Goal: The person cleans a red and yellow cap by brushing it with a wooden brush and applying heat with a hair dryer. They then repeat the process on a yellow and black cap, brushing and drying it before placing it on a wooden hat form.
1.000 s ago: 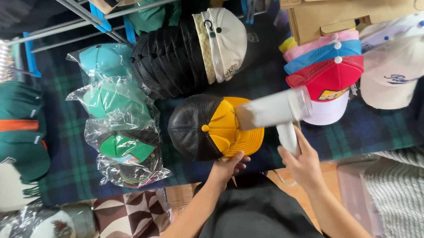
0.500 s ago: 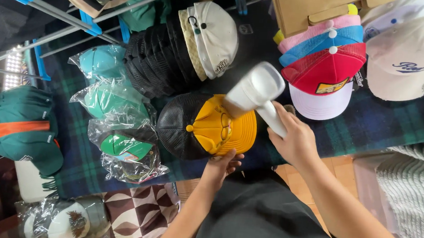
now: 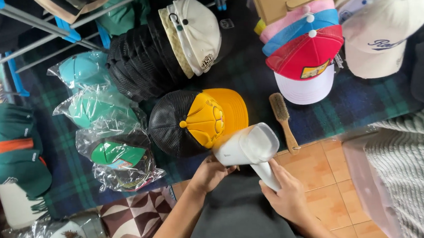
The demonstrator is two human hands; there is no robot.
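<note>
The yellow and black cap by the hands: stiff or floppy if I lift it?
The yellow and black cap probably feels light. Its black mesh back looks soft and likely to sag, while the yellow brim looks flat and stiffer. On the plaid cloth it should hardly slide.

From my seat the picture is bright and even, with soft daylight and no hard shadows. A strong white glare burns out at the left edge, near the green caps. The plastic bags shine with small reflections, so I cannot see well what is inside. The white handheld device looks a little soft. At the corners the lines bend slightly, and the striped cloth at the right is not sharp.
</note>
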